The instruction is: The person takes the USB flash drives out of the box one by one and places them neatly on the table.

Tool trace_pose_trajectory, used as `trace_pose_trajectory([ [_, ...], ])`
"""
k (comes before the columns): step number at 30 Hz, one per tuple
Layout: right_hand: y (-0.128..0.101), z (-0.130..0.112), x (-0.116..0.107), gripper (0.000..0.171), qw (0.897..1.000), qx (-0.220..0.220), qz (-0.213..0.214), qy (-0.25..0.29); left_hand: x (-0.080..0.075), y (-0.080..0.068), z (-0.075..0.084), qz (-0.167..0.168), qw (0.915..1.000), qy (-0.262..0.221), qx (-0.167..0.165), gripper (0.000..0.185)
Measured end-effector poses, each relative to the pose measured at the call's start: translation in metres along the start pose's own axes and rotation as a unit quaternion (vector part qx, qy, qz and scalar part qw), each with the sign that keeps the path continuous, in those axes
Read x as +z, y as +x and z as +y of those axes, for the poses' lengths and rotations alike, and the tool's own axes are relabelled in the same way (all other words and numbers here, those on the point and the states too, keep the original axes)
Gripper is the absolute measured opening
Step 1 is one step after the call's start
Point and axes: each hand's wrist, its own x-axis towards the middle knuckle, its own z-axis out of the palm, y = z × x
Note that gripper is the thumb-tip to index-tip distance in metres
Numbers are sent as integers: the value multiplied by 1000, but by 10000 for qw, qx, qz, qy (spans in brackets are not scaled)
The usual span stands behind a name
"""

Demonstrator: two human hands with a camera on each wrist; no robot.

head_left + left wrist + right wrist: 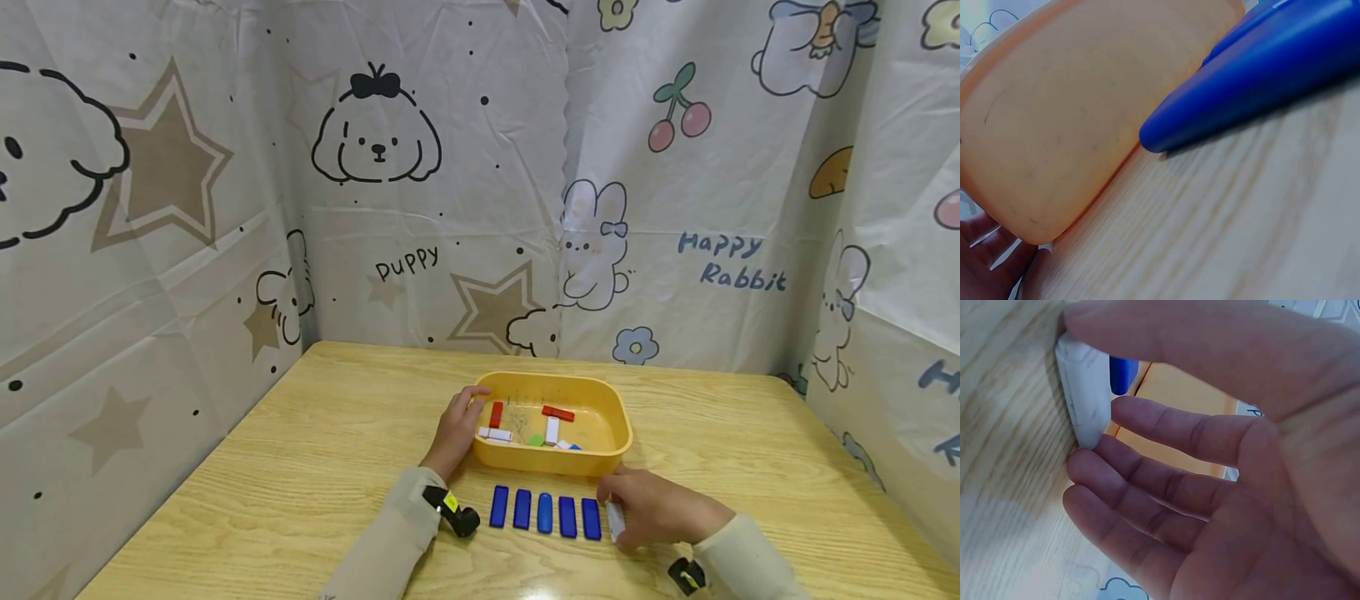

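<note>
My left hand (454, 429) grips the left end of a yellow plastic tub (551, 460), its fingers at the rim; in the left wrist view, fingers (1013, 265) lie against the tub's outer wall. In front of the tub, my right hand (660, 504) pinches a small white block (1085, 394) lengthwise, thumb at one end and fingertips at the other. That block is low at the tabletop, at the right end of a row of several blue blocks (567, 517). One blue block (545, 512) in the row has rounded ends.
Inside the tub lie red blocks (558, 413), white blocks (552, 431), a green piece (536, 440) and a bit of blue. The wooden table (360, 408) is bordered by a patterned cloth curtain (420, 208) at the back and sides.
</note>
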Motion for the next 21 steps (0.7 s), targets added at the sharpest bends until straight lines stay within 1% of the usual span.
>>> trace_pose_trajectory([
  [5,2,0,-1,40,9999,106,-22,41,0,0,2,7,10000,3,-9,28],
  [14,3,0,0,41,9998,193,-17,24,1,1,-1,-19,10000,-25,-42,27],
  [21,2,-3,-1,42,9993,354,-1,88,1,1,-1,-22,10000,-38,-57,27],
])
